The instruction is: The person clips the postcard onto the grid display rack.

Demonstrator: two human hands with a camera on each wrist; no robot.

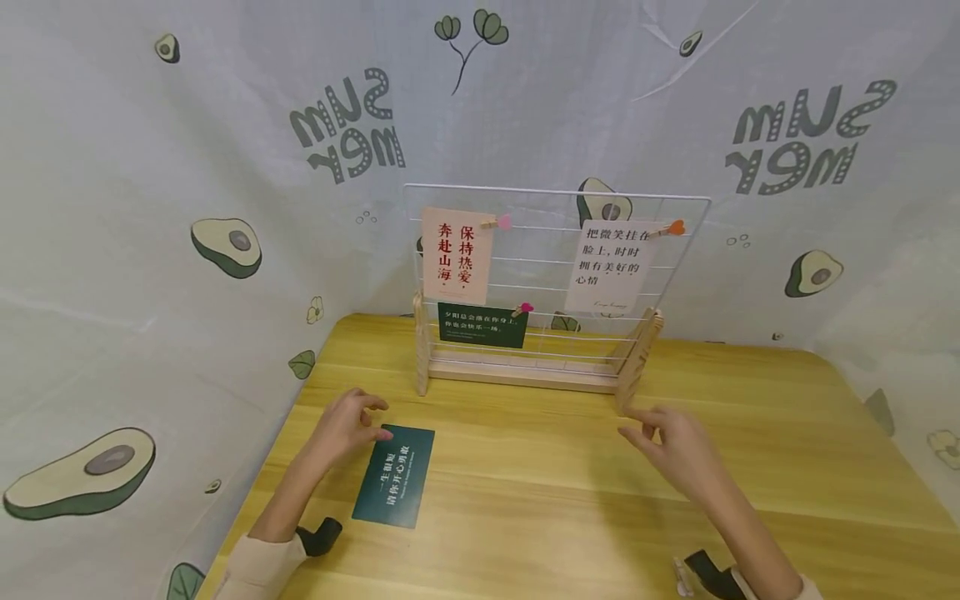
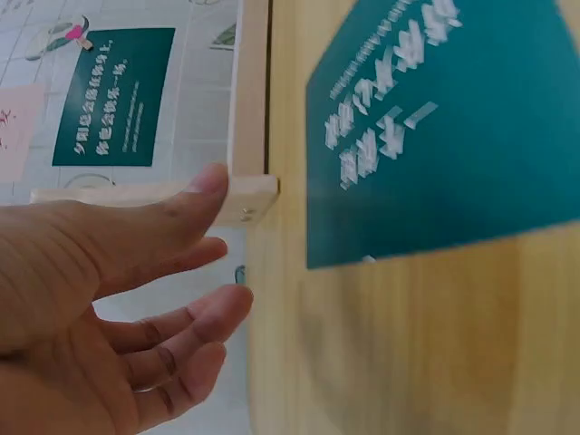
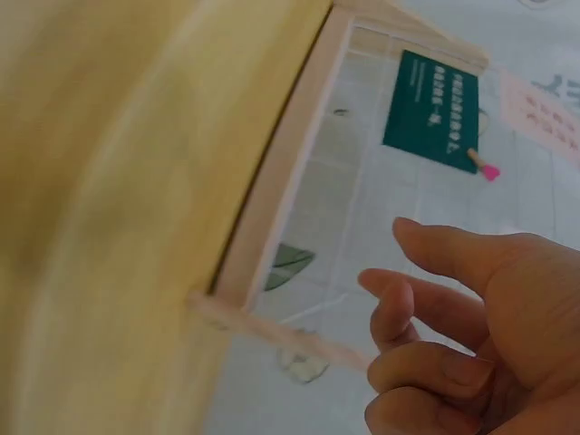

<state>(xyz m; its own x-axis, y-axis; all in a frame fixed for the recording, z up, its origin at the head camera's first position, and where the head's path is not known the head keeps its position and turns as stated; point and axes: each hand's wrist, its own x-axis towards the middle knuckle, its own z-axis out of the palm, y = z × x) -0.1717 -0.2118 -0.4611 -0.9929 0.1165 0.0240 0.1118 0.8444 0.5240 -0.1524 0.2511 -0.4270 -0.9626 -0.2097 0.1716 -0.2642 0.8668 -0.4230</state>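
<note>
A dark green card [image 1: 394, 477] with white writing lies on the table at the left. Just over its upper left corner hovers my left hand [image 1: 348, 427], fingers loosely bent and holding nothing; in the left wrist view a gap shows between thumb and fingers. My right hand [image 1: 675, 446] is in the air near the right foot of the wire grid rack [image 1: 525, 383], also holding nothing, its thumb and index finger apart. Clipped to the rack are a pink card [image 1: 457, 257], a white card [image 1: 607, 268] and a second green card [image 1: 482, 326].
Small wooden clips with a pink heart [image 1: 505, 222], an orange heart [image 1: 677, 227] and a magenta heart [image 1: 527, 308] pin the cards. Small clips [image 1: 682, 577] lie by the right wrist. A printed curtain [image 1: 525, 125] hangs behind the wooden table [image 1: 510, 500].
</note>
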